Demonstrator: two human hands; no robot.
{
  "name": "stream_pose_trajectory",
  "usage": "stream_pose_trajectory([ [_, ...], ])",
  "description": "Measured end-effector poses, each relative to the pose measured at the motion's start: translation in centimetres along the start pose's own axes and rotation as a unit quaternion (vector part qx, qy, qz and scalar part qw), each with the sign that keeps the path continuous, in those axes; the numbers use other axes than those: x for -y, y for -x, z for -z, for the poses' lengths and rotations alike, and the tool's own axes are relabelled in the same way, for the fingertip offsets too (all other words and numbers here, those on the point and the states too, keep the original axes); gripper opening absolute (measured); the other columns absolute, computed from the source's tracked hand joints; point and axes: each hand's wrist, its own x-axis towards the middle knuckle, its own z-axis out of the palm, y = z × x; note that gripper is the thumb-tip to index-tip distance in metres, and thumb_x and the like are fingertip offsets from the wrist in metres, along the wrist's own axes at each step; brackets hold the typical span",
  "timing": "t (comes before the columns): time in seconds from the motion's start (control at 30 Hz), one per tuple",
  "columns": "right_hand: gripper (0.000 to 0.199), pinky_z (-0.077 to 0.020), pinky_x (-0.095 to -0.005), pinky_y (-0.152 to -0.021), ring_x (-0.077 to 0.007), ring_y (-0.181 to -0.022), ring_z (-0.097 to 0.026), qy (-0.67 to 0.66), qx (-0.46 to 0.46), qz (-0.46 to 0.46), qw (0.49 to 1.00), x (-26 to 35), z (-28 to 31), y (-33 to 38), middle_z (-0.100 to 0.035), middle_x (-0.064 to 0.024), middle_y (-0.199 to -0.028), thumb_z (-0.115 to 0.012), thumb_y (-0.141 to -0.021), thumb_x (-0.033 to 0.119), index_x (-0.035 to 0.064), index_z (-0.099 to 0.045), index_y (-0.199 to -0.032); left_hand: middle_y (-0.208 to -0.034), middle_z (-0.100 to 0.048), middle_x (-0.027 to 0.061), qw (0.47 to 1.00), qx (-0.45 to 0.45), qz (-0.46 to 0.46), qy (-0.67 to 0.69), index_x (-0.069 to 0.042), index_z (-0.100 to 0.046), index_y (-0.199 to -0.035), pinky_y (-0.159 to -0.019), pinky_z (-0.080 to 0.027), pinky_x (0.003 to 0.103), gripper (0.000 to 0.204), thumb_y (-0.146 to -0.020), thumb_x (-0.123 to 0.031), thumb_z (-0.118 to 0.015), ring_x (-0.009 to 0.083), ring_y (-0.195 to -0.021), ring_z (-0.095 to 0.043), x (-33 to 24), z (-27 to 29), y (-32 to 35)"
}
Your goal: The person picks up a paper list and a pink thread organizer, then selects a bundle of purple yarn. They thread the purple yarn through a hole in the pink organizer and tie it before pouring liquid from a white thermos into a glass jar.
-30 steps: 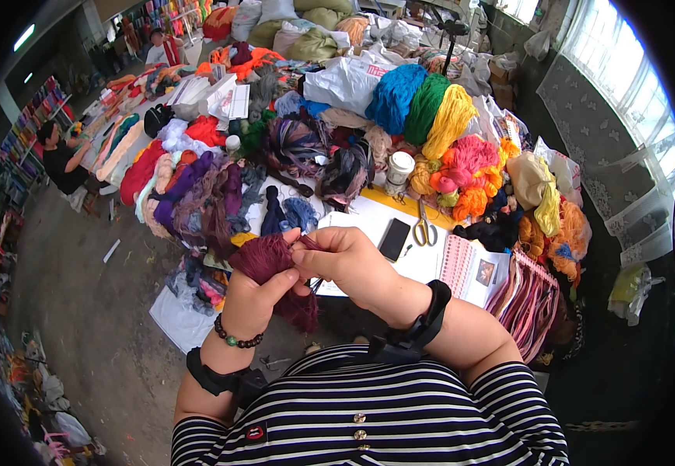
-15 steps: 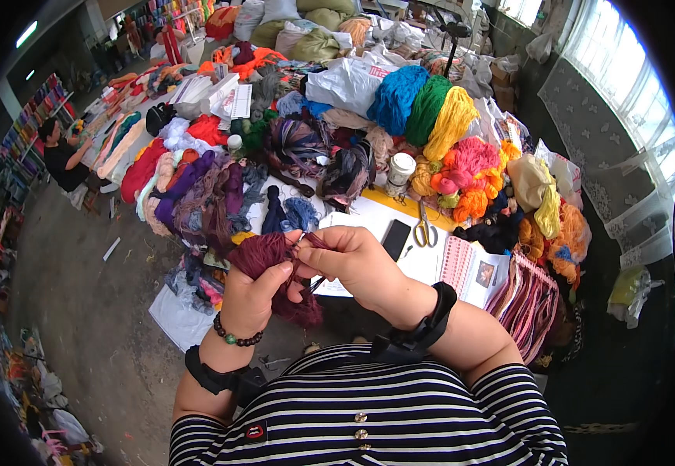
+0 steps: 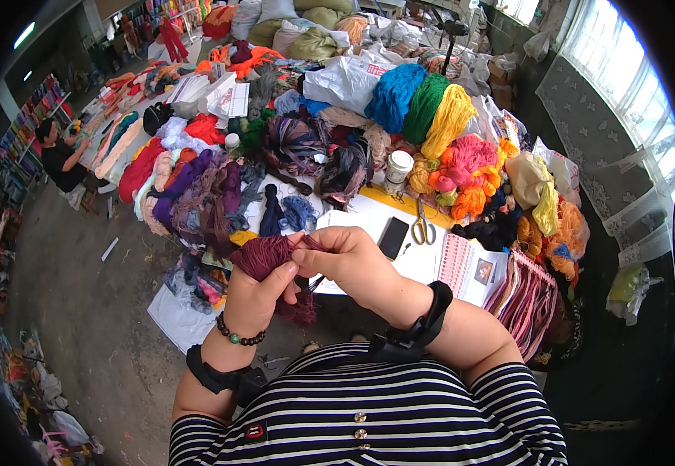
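Observation:
My left hand [image 3: 253, 299] is wrapped round a skein of maroon yarn [image 3: 263, 259], whose loose end hangs below the palm. Against it, my right hand [image 3: 345, 260] pinches strands at the skein's right side, thumb and forefinger pressed together. The fingertips of both hands meet there and hide the exact spot. A thin dark pointed thing [image 3: 315, 284] shows under my right fingers; its kind is unclear. Beyond my hands, a dark blue hank [image 3: 272, 211] and a lighter blue tangle of yarn [image 3: 300, 213] lie on the table.
To the right lie a black phone [image 3: 393, 238], scissors [image 3: 423, 229], a pink knitted swatch [image 3: 454, 262] and fringed striped yarn [image 3: 520, 299]. A white lidded jar [image 3: 399, 167] stands behind. Yarn heaps [image 3: 430, 109] cover the far table. At far left, a person [image 3: 64, 159] sits working.
Both hands stay together at the skein, with small finger shifts. The hanging maroon end has drawn up a little under my left hand.

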Motion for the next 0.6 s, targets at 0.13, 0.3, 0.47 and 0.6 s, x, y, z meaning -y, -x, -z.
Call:
stream_pose_trajectory([
  [0.13,0.018,-0.0519,-0.0259,-0.082,-0.0099,-0.086,-0.066,-0.062,0.030,0.011,0.998,0.2,0.2,0.1,-0.075,-0.0058,-0.096,-0.068,-0.099,0.009,-0.0009,-0.074,-0.112,-0.101,-0.073,0.0068,0.999,-0.032,-0.020,0.001,0.001,-0.068,-0.123,-0.066,-0.052,0.024,0.025,-0.101,-0.008,-0.061,0.0087,-0.068,-0.063,1.1,0.3,-0.1],
  [0.3,0.012,-0.0517,-0.0286,-0.088,-0.0127,-0.096,-0.067,-0.175,0.035,-0.016,0.984,0.4,3.0,0.4,-0.074,-0.0049,-0.103,-0.066,-0.100,0.010,0.0041,-0.070,-0.109,-0.112,-0.074,0.0133,0.993,-0.040,-0.006,0.114,-0.002,-0.067,-0.121,-0.100,-0.053,0.039,0.021,-0.103,-0.007,-0.059,0.0231,-0.111,-0.070,2.4,0.3,-0.3],
  [0.47,0.006,-0.0502,-0.0307,-0.075,-0.0126,-0.070,-0.057,-0.265,0.032,0.023,0.964,5.9,9.1,4.3,-0.057,0.0012,-0.079,-0.059,-0.100,0.010,0.0084,-0.060,-0.106,-0.082,-0.059,-0.0063,0.844,-0.007,0.036,0.536,-0.012,-0.062,-0.112,-0.073,-0.050,0.029,0.015,-0.104,-0.025,-0.061,0.0062,-0.069,-0.053,3.1,8.6,1.4],
  [0.6,0.006,-0.0415,-0.0247,-0.060,-0.0064,-0.059,-0.043,-0.023,-0.247,0.107,0.963,7.8,16.4,9.8,-0.049,0.0055,-0.072,-0.061,-0.099,0.011,0.0062,-0.061,-0.102,-0.073,-0.048,-0.0057,0.833,-0.094,-0.010,0.545,-0.010,-0.060,-0.101,-0.066,-0.049,0.025,0.019,-0.109,-0.022,-0.049,0.0053,-0.060,-0.048,5.5,19.3,4.9],
])
